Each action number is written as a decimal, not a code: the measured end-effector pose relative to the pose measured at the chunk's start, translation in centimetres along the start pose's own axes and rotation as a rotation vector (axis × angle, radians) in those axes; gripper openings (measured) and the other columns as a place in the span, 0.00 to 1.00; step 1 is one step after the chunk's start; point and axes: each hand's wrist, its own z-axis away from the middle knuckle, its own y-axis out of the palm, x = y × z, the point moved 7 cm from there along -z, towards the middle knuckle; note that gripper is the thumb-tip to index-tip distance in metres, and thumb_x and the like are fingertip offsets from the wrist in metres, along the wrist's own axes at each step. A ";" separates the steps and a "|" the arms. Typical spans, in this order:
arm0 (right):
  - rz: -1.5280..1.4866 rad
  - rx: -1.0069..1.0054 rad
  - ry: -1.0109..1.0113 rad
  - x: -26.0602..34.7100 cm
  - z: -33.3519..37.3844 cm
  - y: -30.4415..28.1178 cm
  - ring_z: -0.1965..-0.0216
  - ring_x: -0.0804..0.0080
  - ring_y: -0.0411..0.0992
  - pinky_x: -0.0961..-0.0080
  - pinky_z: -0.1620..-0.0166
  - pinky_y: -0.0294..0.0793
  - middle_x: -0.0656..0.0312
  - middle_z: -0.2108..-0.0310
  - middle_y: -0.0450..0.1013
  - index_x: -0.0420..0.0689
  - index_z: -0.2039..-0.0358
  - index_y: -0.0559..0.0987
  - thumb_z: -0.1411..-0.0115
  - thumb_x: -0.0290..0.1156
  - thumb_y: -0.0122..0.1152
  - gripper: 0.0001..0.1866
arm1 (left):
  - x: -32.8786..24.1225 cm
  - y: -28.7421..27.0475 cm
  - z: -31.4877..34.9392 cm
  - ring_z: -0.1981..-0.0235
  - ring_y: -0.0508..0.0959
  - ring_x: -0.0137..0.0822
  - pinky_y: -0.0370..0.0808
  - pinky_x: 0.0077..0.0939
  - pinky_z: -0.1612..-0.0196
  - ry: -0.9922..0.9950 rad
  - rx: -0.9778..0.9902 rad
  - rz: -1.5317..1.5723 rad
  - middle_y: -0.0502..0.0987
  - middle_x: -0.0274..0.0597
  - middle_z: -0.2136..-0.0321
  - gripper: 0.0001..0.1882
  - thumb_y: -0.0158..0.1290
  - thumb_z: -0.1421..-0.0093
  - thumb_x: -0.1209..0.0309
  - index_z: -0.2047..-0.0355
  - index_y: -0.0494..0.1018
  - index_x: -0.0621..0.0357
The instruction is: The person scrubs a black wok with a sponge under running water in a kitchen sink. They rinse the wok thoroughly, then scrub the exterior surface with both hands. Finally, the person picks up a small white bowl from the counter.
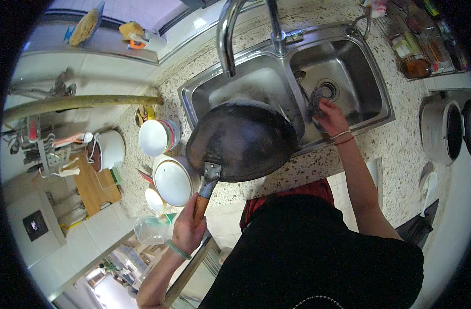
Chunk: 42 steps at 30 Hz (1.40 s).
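A dark wok [240,139] is tilted over the front of the left sink basin, its blackened underside toward me. My left hand [189,232] is closed around its wooden handle [200,208], below the riveted metal bracket. Over the right basin, near the divider, my right hand [330,116] grips a grey steel-wool scrubber [316,102], apart from the wok. A spoon-like metal utensil [301,77] leans in the right basin beside the scrubber; its lower part is partly hidden. The wok covers much of the left basin.
A chrome faucet [227,46] arches over the double sink [387,110]. White bowls [154,138] and a larger white bowl [172,183] stand left of the wok. A rice-cooker-like pot [441,129] sits at right, below a rack of bottles [418,67]. A wooden cutting board [93,183] lies far left.
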 end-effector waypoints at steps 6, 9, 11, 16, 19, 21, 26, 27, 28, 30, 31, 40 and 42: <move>0.694 0.153 -0.231 -0.2 3.1 6.7 0.67 0.78 0.69 0.79 0.60 0.70 0.67 0.67 0.73 0.40 0.62 0.77 0.44 0.26 0.59 0.08 | 1.2 2.1 1.4 0.60 0.75 0.56 0.73 0.39 0.58 0.057 -0.076 -0.036 0.71 0.60 0.59 0.35 0.50 0.49 0.80 0.40 0.53 0.61; 0.928 0.330 -0.542 -0.4 8.2 13.6 0.63 0.69 0.70 0.76 0.57 0.69 0.62 0.66 0.71 0.42 0.65 0.77 0.46 0.27 0.60 0.07 | 3.1 3.9 2.2 0.63 0.75 0.55 0.74 0.39 0.61 0.100 -0.135 -0.001 0.71 0.58 0.62 0.35 0.50 0.49 0.80 0.40 0.54 0.60; 1.079 0.387 -0.721 -1.3 11.5 17.2 0.59 0.63 0.68 0.72 0.54 0.68 0.59 0.64 0.69 0.43 0.67 0.77 0.47 0.27 0.61 0.07 | 3.9 5.6 2.6 0.63 0.75 0.55 0.74 0.39 0.61 0.049 -0.143 -0.004 0.71 0.57 0.61 0.35 0.50 0.49 0.80 0.39 0.53 0.58; 1.327 0.555 -0.952 -6.3 15.6 19.6 0.56 0.58 0.63 0.65 0.53 0.66 0.60 0.61 0.66 0.46 0.65 0.77 0.54 0.28 0.65 0.12 | 6.2 10.2 2.8 0.62 0.74 0.56 0.74 0.41 0.62 0.002 -0.143 0.038 0.69 0.57 0.59 0.35 0.48 0.45 0.78 0.38 0.49 0.57; 1.361 0.571 -0.915 -7.5 15.6 19.1 0.58 0.58 0.63 0.66 0.53 0.65 0.61 0.62 0.67 0.47 0.65 0.78 0.53 0.28 0.65 0.13 | 9.7 13.8 2.7 0.63 0.74 0.58 0.74 0.44 0.65 -0.076 -0.089 0.136 0.69 0.56 0.60 0.35 0.49 0.43 0.75 0.37 0.46 0.57; 1.341 0.521 -0.957 -7.8 14.7 18.9 0.58 0.58 0.63 0.66 0.53 0.65 0.62 0.63 0.67 0.47 0.66 0.78 0.52 0.29 0.64 0.11 | 9.6 14.2 2.8 0.65 0.74 0.58 0.73 0.46 0.67 0.006 -0.146 0.099 0.70 0.56 0.61 0.37 0.50 0.42 0.73 0.36 0.44 0.56; 1.277 0.109 -0.718 -5.2 2.6 15.5 0.59 0.58 0.68 0.68 0.53 0.66 0.57 0.64 0.72 0.47 0.71 0.82 0.49 0.36 0.63 0.08 | 10.2 14.7 2.6 0.61 0.74 0.60 0.75 0.45 0.65 0.068 -0.137 0.162 0.69 0.59 0.56 0.38 0.50 0.42 0.73 0.36 0.43 0.54; 1.204 0.087 -0.623 -5.1 0.2 14.3 0.59 0.58 0.68 0.68 0.53 0.66 0.58 0.64 0.72 0.48 0.69 0.82 0.49 0.36 0.63 0.08 | 10.2 14.7 2.1 0.60 0.74 0.60 0.75 0.44 0.65 0.090 -0.138 0.172 0.69 0.60 0.54 0.38 0.50 0.42 0.73 0.36 0.43 0.54; 1.228 0.065 -0.660 -5.2 0.1 14.3 0.59 0.58 0.68 0.68 0.53 0.66 0.58 0.64 0.72 0.48 0.69 0.82 0.49 0.36 0.63 0.08 | 9.7 14.2 2.1 0.57 0.74 0.60 0.75 0.43 0.63 0.121 -0.144 0.174 0.68 0.61 0.51 0.38 0.50 0.42 0.73 0.36 0.43 0.54; 1.282 0.033 -0.716 -5.3 0.8 14.8 0.59 0.57 0.68 0.68 0.53 0.66 0.59 0.65 0.72 0.48 0.68 0.83 0.49 0.36 0.63 0.09 | 9.3 13.9 2.2 0.56 0.74 0.58 0.75 0.42 0.62 0.104 -0.131 0.186 0.68 0.62 0.51 0.38 0.50 0.42 0.73 0.36 0.43 0.54; 1.347 0.025 -0.806 -5.3 1.9 15.1 0.59 0.59 0.67 0.68 0.53 0.65 0.59 0.66 0.72 0.48 0.69 0.82 0.49 0.34 0.63 0.08 | 9.3 13.8 2.0 0.57 0.75 0.57 0.75 0.41 0.62 0.104 -0.133 0.182 0.69 0.61 0.52 0.37 0.51 0.42 0.72 0.36 0.44 0.55; 1.386 0.492 -1.023 -9.6 14.7 21.1 0.63 0.62 0.66 0.69 0.58 0.66 0.61 0.68 0.69 0.46 0.71 0.81 0.49 0.29 0.60 0.05 | 11.2 15.0 1.9 0.65 0.79 0.55 0.76 0.39 0.65 -0.022 -0.039 0.280 0.76 0.58 0.66 0.34 0.52 0.42 0.69 0.39 0.49 0.57; 1.379 0.475 -0.970 -9.1 11.5 21.2 0.63 0.62 0.66 0.67 0.59 0.65 0.61 0.69 0.69 0.46 0.72 0.80 0.48 0.30 0.59 0.04 | 11.6 15.4 1.7 0.66 0.79 0.55 0.76 0.39 0.65 -0.068 -0.006 0.284 0.76 0.59 0.66 0.34 0.52 0.42 0.69 0.39 0.49 0.57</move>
